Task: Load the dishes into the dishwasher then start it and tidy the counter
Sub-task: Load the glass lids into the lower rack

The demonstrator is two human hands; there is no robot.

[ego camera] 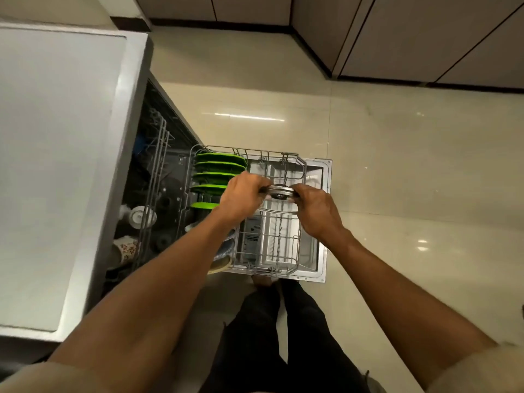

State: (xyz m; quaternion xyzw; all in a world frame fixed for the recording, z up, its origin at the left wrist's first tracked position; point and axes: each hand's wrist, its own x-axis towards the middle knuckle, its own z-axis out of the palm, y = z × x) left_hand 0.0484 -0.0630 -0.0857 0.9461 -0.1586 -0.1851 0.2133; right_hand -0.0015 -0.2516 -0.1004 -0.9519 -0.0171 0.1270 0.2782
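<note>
Glossy cream tiled floor (397, 165) fills the right and top of the view, open and bare past the dishwasher door. Grey steel-edged countertop (56, 165) takes the whole left side; its right edge runs diagonally down beside the dishwasher opening. Beige lower cabinets with dark plinth (425, 38) line the top right, well apart from the work area. Open stainless dishwasher door (320, 222) lies flat over the floor. Grey wire lower rack (269, 251) is pulled out over the door; its right half is mostly bare tines, its left half loaded. Row of green round plates (218, 168) stands upright on edge in the rack's left rear. Patterned cups (127, 248) sit in the upper rack further left, partly hidden in shadow. Round glass pan lid with metal rim and dark knob (279, 194) is held tilted above the rack's middle, just right of the green plates. Left hand (241, 197) grips the lid's left rim, fingers curled. Right hand (317, 211) grips the right rim, fingers closed over it.
</note>
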